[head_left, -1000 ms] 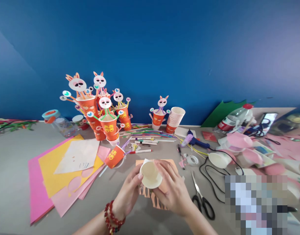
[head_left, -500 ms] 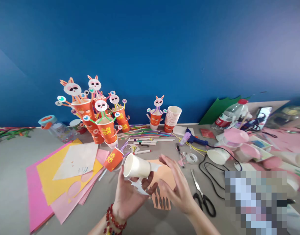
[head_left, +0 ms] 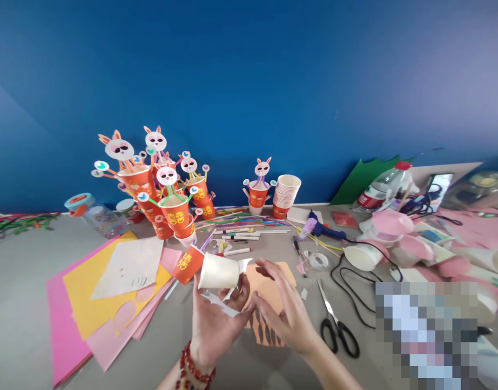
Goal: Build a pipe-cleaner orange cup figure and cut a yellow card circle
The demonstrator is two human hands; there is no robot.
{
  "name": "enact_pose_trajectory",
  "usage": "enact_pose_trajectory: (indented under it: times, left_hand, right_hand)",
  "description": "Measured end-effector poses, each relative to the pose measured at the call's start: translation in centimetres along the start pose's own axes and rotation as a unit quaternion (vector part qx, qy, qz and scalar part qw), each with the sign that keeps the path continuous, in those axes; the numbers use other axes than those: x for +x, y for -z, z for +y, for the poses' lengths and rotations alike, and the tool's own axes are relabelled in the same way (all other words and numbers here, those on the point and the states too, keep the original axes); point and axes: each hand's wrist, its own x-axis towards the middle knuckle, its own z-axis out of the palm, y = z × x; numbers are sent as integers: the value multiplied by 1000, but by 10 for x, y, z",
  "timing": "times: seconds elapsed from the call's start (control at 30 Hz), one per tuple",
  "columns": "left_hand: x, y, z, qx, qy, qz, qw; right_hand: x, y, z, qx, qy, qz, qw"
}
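My left hand [head_left: 220, 319], with red beads at the wrist, supports a white paper cup [head_left: 219, 271] lying on its side across the fingers. Cut or torn white strips [head_left: 222, 304] stick out from the cup's right end and underneath. My right hand [head_left: 283, 303] is just to the right, fingers spread and bent, with nothing visible in it. Under the hands lies an orange paper sheet [head_left: 265, 276] with a row of dark oval shapes. Black-handled scissors [head_left: 332, 317] rest right of my right hand, and a small white scrap [head_left: 304, 294] lies between them.
Red cups with rabbit heads [head_left: 175, 211] stand at the back left, near a cup stack [head_left: 287, 192]. Coloured paper [head_left: 78, 292] covers the left side. Markers [head_left: 240, 237], a blue glue gun [head_left: 328, 232], its black cable and a plastic bottle [head_left: 381, 189] lie beyond and to the right.
The cup has turned in my left hand, so its side now faces me more than its opening. My right hand has shifted slightly left. A small white scrap now shows on the table.
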Motion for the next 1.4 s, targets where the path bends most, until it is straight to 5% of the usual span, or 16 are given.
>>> enact_pose_trajectory:
  times: [0.27,0.73,0.87,0.97,1.1,1.2,1.4]
  left_hand:
    - [1,9,1,11,10,-92,996]
    - [0,6,-2,27,-26,-93,995]
    - [1,12,2,79,-27,-103,991]
    - [2,20,6,168,-36,-53,984]
    - [1,26,8,390,-139,19,910]
    - [1,21,7,516,-168,-4,840]
    - [2,19,7,596,-149,-36,788]
  right_hand:
    - [1,-2,-1,-8,0,-13,1000]
    - [-1,-3,0,13,-16,-31,999]
    - [-1,-3,1,15,-15,-23,1000]
    - [-3,2,3,14,-8,-12,1000]
    - [-7,10,4,-17,31,-5,999]
    - [-6,6,4,-90,85,-32,992]
    - [-8,-2,2,-73,46,-37,996]
